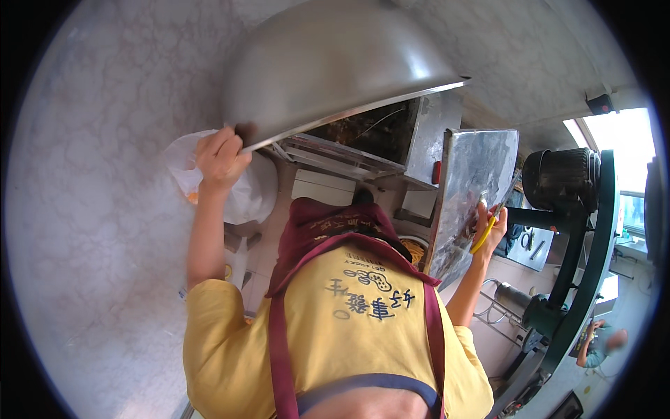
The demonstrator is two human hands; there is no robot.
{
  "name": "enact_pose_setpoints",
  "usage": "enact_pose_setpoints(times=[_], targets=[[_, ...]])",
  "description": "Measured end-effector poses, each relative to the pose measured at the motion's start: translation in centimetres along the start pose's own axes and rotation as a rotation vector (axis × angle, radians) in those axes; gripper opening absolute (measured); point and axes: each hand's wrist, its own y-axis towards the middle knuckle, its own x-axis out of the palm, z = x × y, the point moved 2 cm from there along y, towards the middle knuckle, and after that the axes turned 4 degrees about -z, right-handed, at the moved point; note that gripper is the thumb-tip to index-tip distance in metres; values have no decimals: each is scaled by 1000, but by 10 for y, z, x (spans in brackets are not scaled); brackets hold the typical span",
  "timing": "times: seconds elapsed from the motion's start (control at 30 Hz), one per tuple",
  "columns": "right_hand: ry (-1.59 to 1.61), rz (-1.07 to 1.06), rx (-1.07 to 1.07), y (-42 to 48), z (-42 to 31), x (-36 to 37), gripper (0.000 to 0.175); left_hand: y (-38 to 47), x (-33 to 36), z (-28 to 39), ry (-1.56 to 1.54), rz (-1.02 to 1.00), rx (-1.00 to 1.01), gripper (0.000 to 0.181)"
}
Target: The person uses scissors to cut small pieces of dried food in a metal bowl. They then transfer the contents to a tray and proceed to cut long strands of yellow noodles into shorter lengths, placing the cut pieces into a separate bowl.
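My left hand (222, 157) grips the near left edge of a large stainless steel domed lid or basin (340, 63). This rim slopes up to the right, and the domed side faces upward. Below the rim shows part of a dark, grimy metal trough (371, 128); the dome hides the rest. In my right hand (489, 225) is a yellow-handled hand tool (484, 235), either scissors or pliers, pointing up and right. That hand is held in front of a scuffed sheet-metal panel (471, 173); whether they touch I cannot tell.
A bin lined with a white plastic bag (251, 188) stands below my left hand. On the right is a green-framed machine (568, 262) with a black motor (560, 175). Farther off is another person (602, 343). A bucket of yellowish strips (413, 251) sits near my apron.
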Motion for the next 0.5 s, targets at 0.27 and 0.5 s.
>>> enact_pose_setpoints(times=[0.27, 0.5], targets=[[-209, -107, 7, 10, -11, 21, 31, 0, -15, -5, 182, -93, -287, 10], [-165, -147, -95, 32, 1, 28, 28, 12, -31, 14, 172, 112, -338, 16]])
